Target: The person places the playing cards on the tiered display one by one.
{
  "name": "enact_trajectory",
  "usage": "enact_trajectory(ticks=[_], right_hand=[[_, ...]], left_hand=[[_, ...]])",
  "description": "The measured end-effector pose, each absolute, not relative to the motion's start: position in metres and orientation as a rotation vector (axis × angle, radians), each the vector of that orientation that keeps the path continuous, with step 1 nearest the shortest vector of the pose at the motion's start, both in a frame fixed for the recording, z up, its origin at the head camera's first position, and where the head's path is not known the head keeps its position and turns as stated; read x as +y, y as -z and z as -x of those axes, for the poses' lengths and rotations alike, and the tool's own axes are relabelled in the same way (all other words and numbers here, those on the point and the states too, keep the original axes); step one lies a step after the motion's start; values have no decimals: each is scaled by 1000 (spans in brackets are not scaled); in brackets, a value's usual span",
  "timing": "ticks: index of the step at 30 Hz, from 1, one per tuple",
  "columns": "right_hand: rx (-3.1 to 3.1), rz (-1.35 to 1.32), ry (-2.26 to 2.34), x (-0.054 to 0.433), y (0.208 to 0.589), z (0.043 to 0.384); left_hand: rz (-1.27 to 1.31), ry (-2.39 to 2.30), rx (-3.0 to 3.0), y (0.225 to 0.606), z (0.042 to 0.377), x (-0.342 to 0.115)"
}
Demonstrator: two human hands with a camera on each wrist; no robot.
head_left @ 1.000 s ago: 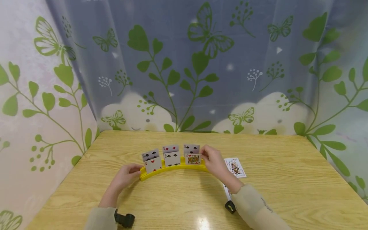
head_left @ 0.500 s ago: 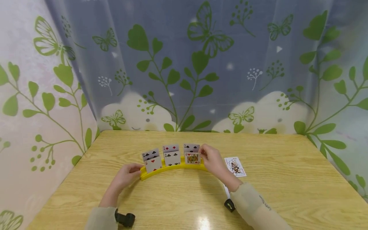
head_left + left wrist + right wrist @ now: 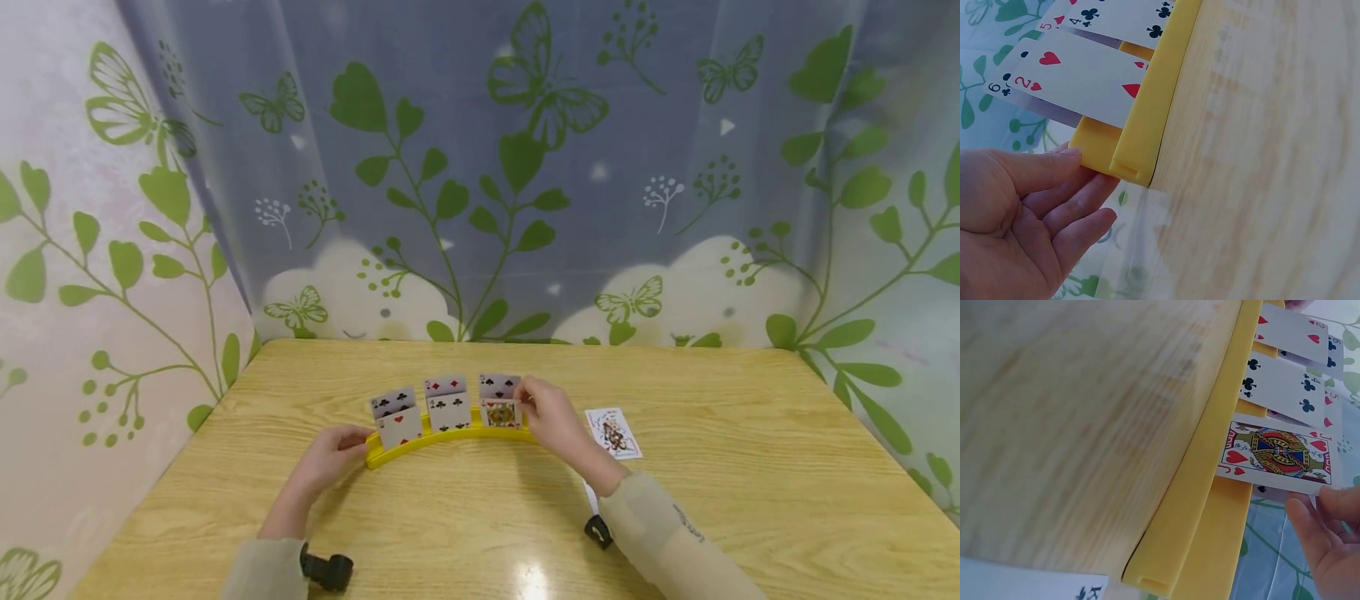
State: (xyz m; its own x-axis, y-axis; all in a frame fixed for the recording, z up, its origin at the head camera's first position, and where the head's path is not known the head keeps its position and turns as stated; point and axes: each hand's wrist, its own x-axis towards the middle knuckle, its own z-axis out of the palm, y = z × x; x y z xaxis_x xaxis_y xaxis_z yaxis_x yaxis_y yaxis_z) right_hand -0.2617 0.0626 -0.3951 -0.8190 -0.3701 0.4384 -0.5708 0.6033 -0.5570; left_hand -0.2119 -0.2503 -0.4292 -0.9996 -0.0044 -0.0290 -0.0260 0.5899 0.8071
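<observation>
A curved yellow card holder stands on the table with playing cards upright in two rows. My left hand grips its left end, thumb on top and fingers around the end. My right hand pinches the upper right corner of the jack of hearts, which sits in the front row at the right. Beside it stand the four of clubs in the middle and the two of hearts at the left. Each front card partly hides a card behind it.
A face-up card with a joker-like figure lies on the wooden table, right of my right hand. A king lies nearer, mostly hidden by my right forearm in the head view. A patterned curtain hangs behind the table.
My right hand and the jack of hearts have shifted slightly left. The left hand keeps its grip on the holder's end.
</observation>
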Motion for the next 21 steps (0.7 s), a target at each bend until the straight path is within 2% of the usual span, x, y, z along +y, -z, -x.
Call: enact_trajectory(ticks=[21], right_hand=[[-2595, -700, -1090, 63, 401, 271]], left_hand=[[31, -1393, 2800, 426, 211, -249]])
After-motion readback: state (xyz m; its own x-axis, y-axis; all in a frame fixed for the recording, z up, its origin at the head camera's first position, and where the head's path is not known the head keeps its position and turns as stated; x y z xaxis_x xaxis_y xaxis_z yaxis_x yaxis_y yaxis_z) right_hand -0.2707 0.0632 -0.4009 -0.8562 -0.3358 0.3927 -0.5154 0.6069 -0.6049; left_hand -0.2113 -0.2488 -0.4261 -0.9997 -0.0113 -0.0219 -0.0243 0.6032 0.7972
